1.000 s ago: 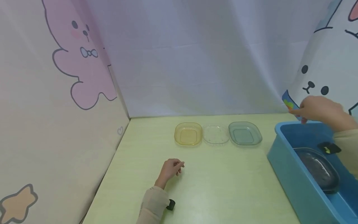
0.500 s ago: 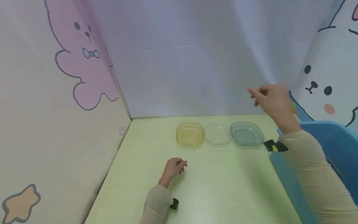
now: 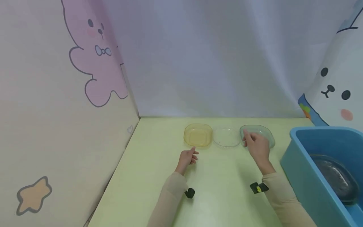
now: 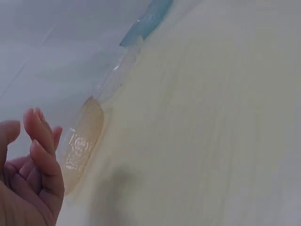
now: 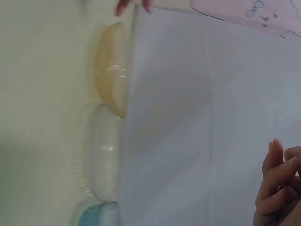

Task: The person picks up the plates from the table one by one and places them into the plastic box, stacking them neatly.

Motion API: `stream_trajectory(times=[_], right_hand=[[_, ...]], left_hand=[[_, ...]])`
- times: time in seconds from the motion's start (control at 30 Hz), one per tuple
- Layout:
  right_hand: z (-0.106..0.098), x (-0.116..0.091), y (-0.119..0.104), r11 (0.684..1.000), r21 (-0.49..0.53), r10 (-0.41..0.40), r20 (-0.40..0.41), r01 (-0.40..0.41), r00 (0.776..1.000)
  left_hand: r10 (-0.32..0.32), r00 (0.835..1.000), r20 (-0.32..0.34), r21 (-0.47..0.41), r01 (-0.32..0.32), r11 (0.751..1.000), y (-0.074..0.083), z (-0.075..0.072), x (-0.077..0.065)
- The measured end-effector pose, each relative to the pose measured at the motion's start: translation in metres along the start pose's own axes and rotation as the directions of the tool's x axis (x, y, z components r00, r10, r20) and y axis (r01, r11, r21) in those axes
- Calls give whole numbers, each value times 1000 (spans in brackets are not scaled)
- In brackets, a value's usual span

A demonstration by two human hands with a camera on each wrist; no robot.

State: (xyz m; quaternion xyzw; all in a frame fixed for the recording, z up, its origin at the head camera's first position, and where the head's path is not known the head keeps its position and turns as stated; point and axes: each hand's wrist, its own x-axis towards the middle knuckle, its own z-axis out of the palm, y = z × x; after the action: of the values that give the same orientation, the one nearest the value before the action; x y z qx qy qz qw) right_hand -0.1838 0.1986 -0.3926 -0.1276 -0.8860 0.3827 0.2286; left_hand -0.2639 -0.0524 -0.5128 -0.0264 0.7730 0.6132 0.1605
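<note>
Three see-through dishes stand in a row at the back of the table: a yellow dish [image 3: 198,135], a clear dish [image 3: 226,137] and a green-blue dish [image 3: 267,134]. My left hand [image 3: 187,159] hovers just in front of the yellow one, its fingers loosely bent around nothing. In the left wrist view, that hand [image 4: 35,179] appears beside the yellow dish [image 4: 83,146]. My right hand [image 3: 257,147] is raised over the green-blue dish and hides part of it. Loosely curled and holding nothing, the right hand [image 5: 280,188] shows at the right wrist view's edge.
A blue tub [image 3: 314,176] stands at the table's right side, with a dark oval container [image 3: 334,178] inside it. A white curtain [image 3: 212,63] hangs behind the table [image 3: 221,183], and a printed wall sheet [image 3: 56,126] lines the left side.
My right hand has swung left and down from above the blue tub to over the green-blue dish. The left hand has moved slightly forward toward the yellow dish. The dishes have stayed in place.
</note>
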Motion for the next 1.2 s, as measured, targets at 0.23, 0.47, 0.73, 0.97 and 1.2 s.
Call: stream_trajectory(times=[0.23, 0.47, 0.73, 0.97, 1.2], right_hand=[[22, -26, 34, 994, -69, 98, 123, -90, 988], [27, -48, 40, 984, -52, 175, 154, -169, 972], [34, -58, 36, 983, -3, 184, 171, -186, 968], [30, -57, 39, 983, -31, 185, 176, -182, 967], [27, -48, 41, 989, -54, 150, 297, -140, 943]], left_hand=[[-168, 980, -102, -136, 153, 979, 18, 11, 37], [-221, 966, -135, -199, 192, 961, 9, 36, 55], [-166, 958, -234, -129, 138, 982, 7, 34, 53], [8, 966, -257, 33, 1, 999, 14, 2, 28], [211, 976, -48, 244, -193, 950, 18, -34, -10]])
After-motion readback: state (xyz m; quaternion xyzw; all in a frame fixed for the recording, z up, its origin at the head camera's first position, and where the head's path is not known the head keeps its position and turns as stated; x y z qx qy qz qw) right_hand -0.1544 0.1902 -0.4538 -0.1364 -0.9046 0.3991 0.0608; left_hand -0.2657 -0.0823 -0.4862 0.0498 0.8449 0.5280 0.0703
